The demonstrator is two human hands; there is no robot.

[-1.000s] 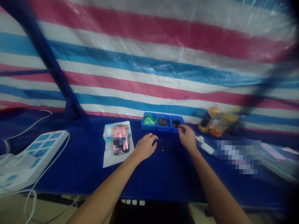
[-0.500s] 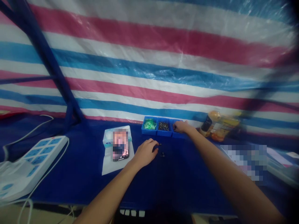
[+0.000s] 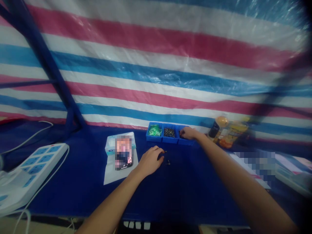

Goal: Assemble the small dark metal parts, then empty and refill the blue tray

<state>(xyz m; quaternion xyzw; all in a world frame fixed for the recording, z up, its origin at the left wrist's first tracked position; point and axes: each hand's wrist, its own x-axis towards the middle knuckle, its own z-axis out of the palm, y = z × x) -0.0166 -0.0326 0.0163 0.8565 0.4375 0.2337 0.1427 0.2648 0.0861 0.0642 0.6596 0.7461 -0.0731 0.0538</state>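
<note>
My left hand [image 3: 151, 160] rests on the blue tabletop with its fingers curved and a gap between thumb and forefinger. By its fingertips lies a tiny dark metallic piece [image 3: 165, 151]; a second small metallic piece [image 3: 168, 162] is just to the right of the thumb. My right hand [image 3: 187, 133] reaches into the rightmost blue bin [image 3: 185, 142], fingers drawn together and pointing down. Its fingertips and whatever they touch are hidden. The middle blue bin [image 3: 170, 140] contains many small dark metallic parts, while the left blue bin [image 3: 154, 138] holds green-tinted clear plastic packets [image 3: 155, 130].
Left of my left hand, a phone [image 3: 126, 164] leans on a tissue box [image 3: 110, 150] above a white sheet [image 3: 110, 175]. A power strip [image 3: 46, 162] with cables lies far left. Bottles [image 3: 220, 123], a yellow packet [image 3: 234, 131] and papers [image 3: 264, 185] are at right.
The view has shifted slightly, moving the table things a little left in the picture. Both hands keep nearly the same places; the right fingers stay in the rightmost bin.
</note>
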